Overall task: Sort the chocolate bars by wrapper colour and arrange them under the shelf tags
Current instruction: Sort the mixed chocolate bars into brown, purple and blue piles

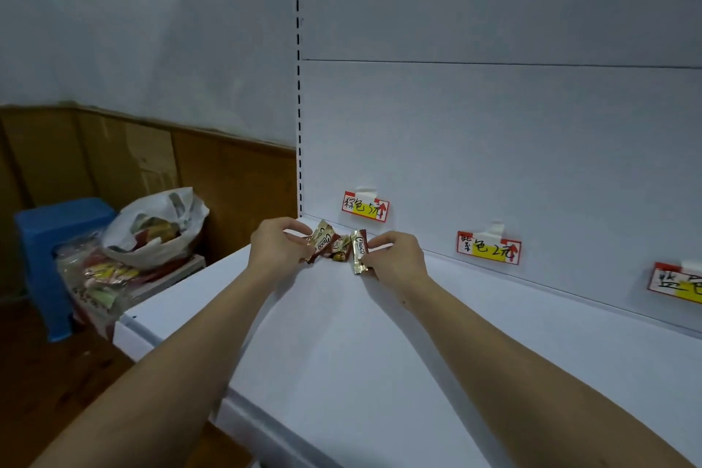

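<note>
Right hand (395,258) pinching "Choco" bar (359,251), brown-tag shelf (380,334)

I have both bare forearms stretched forward and converging; my left hand (275,241) curls its fingers, thumb on top, pinching a wrapper at the fingertips; my right hand (395,256) mirrors it, fingertips pinching another wrapper just beside them.

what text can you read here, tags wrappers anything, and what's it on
"棕色 5元": left paper shelf tag, red arrow.
"紫色 2元": middle paper shelf tag, red arrow.
"蓝色", cut off by the frame: right paper shelf tag.
"Choco", roughly: brown-and-gold chocolate wrappers.
Plastic bag's packets: unreadable.
</note>
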